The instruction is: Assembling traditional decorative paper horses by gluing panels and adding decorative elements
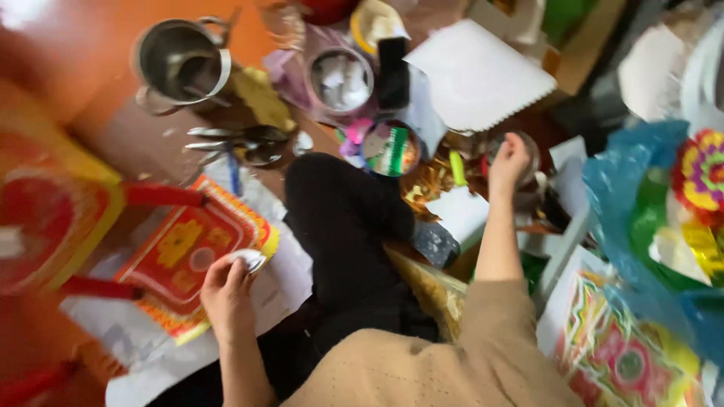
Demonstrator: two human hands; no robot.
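Note:
My left hand [226, 290] is closed on a small white round piece [249, 260] and rests on a red and yellow patterned paper tray [188, 256] at the lower left. My right hand [509, 162] reaches forward and grips the rim of a small metal cup [526, 154] at the centre right. My leg in black trousers [343, 226] lies between the two hands. The picture is blurred.
A steel pot [181, 60] and spoons [237, 143] lie at the upper left. A round tin of white bits [341, 79], a small tin of coloured bits [391, 149], a white serrated sheet [479, 75], a blue plastic bag [641, 218] and patterned paper [626, 354] crowd around.

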